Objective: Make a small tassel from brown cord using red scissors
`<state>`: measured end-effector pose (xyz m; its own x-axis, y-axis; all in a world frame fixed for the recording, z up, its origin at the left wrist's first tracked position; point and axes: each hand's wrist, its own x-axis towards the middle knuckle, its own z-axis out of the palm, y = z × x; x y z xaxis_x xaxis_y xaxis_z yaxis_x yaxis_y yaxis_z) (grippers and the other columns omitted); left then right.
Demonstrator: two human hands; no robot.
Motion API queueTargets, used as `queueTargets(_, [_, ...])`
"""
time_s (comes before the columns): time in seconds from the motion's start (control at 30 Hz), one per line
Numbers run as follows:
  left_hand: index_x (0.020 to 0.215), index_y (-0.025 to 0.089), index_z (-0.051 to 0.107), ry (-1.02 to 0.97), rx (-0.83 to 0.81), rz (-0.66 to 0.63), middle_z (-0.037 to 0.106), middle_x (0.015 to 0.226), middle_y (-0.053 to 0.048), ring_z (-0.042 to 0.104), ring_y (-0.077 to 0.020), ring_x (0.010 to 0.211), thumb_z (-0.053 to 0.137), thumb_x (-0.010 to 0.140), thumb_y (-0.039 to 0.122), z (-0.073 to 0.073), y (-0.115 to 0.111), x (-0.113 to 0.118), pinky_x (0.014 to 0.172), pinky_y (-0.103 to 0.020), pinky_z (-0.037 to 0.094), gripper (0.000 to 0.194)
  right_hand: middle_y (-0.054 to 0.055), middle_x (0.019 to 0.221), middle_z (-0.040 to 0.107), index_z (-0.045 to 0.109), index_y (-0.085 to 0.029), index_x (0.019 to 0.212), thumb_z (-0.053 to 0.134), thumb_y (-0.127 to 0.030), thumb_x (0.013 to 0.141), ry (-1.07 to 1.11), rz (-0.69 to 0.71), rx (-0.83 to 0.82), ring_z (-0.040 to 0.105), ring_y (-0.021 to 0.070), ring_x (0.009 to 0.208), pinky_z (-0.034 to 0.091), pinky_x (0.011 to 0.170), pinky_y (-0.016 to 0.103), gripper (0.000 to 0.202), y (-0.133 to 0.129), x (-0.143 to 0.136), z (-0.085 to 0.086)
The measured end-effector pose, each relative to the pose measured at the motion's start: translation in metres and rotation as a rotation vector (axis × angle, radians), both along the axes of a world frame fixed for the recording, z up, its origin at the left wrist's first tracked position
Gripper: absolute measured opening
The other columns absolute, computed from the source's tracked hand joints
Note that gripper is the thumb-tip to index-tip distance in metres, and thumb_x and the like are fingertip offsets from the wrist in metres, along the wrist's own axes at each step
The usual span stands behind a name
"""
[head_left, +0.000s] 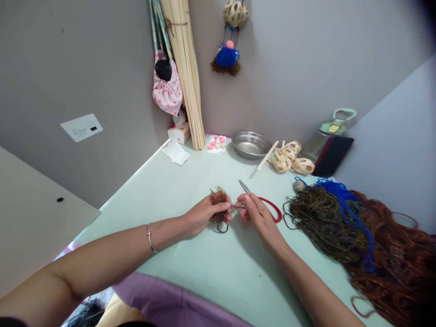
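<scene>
My left hand [210, 213] pinches a frayed brown yarn tassel [218, 196] between thumb and fingers, above the table. A loop of cord [222, 228] hangs below it. From the tassel a short dark cord [237, 207] runs across to my right hand [252, 211], whose thumb and fingertips are closed on its end. Red-handled scissors [278, 213] lie behind my right hand, blades pointing away to the upper left; the hand covers part of them.
Heaps of dark green yarn [316, 218], blue yarn [366, 240] and brown yarn [402, 254] cover the right side. Behind stand a metal bowl [251, 144], woven balls [282, 161], pink beads [216, 143], a bottle [315, 141] and a phone [334, 154]. Wooden strips [185, 77] lean in the corner.
</scene>
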<state>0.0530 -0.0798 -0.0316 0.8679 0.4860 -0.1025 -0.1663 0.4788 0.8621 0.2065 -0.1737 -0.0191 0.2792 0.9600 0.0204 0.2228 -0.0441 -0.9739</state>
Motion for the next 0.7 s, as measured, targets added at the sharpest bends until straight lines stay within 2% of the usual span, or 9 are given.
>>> queueTargets(0.07, [0.084, 0.017, 0.055, 0.01, 0.009, -0.01, 0.057, 0.07, 0.001, 0.056, -0.0102, 0.062, 0.072, 0.08, 0.041, -0.0009, -0.001, 0.0, 0.064, -0.024, 0.045, 0.029, 0.001, 0.066, 0.059, 0.059, -0.02, 0.079, 0.04, -0.058, 0.096, -0.038, 0.149, -0.039, 0.05, 0.0157, 0.059, 0.039, 0.058, 0.029, 0.046, 0.0007, -0.0017, -0.0009])
queueTargets(0.13, [0.085, 0.017, 0.054, 0.036, 0.014, -0.013, 0.057, 0.067, 0.001, 0.056, -0.01, 0.06, 0.071, 0.08, 0.041, -0.0015, -0.0015, -0.0002, 0.063, -0.024, 0.045, 0.03, 0.0, 0.062, 0.056, 0.055, -0.019, 0.068, 0.042, -0.055, 0.096, -0.065, 0.208, -0.038, 0.047, 0.0147, 0.059, 0.036, 0.057, 0.028, 0.047, 0.001, -0.0033, -0.0002])
queueTargets(0.23, [0.083, 0.017, 0.054, 0.072, 0.023, -0.008, 0.057, 0.066, 0.001, 0.056, -0.0101, 0.058, 0.07, 0.081, 0.04, -0.0021, -0.0013, -0.0002, 0.062, -0.024, 0.045, 0.028, -0.002, 0.058, 0.049, 0.053, -0.019, 0.064, 0.047, -0.049, 0.095, -0.105, 0.114, -0.011, 0.043, 0.0134, 0.057, 0.033, 0.056, 0.027, 0.044, 0.0008, -0.0036, 0.0026])
queueTargets(0.33, [0.083, 0.017, 0.054, 0.051, 0.008, 0.006, 0.058, 0.071, 0.001, 0.058, -0.0104, 0.059, 0.07, 0.08, 0.039, -0.0027, -0.0006, 0.0004, 0.063, -0.025, 0.047, 0.027, -0.002, 0.059, 0.05, 0.058, -0.019, 0.071, 0.054, -0.046, 0.092, -0.083, 0.044, 0.006, 0.044, 0.0135, 0.058, 0.034, 0.056, 0.026, 0.035, 0.0009, -0.0027, 0.0046])
queueTargets(0.57, [0.086, 0.017, 0.055, 0.078, 0.002, -0.024, 0.061, 0.067, 0.0, 0.061, -0.012, 0.058, 0.072, 0.078, 0.039, -0.0014, 0.0001, -0.0001, 0.06, -0.024, 0.045, 0.029, 0.0, 0.069, 0.059, 0.065, -0.018, 0.079, 0.068, -0.042, 0.08, 0.035, -0.028, 0.015, 0.045, 0.013, 0.058, 0.034, 0.054, 0.026, 0.024, 0.0032, -0.0048, 0.0029])
queueTargets(0.7, [0.084, 0.017, 0.056, 0.098, 0.007, -0.028, 0.06, 0.065, 0.0, 0.061, -0.0126, 0.057, 0.073, 0.076, 0.035, -0.0001, -0.0002, -0.0009, 0.057, -0.023, 0.044, 0.026, 0.001, 0.069, 0.061, 0.065, -0.018, 0.078, 0.071, -0.038, 0.076, 0.116, -0.006, -0.004, 0.05, 0.0137, 0.06, 0.037, 0.056, 0.026, 0.021, 0.0025, -0.0074, 0.0027])
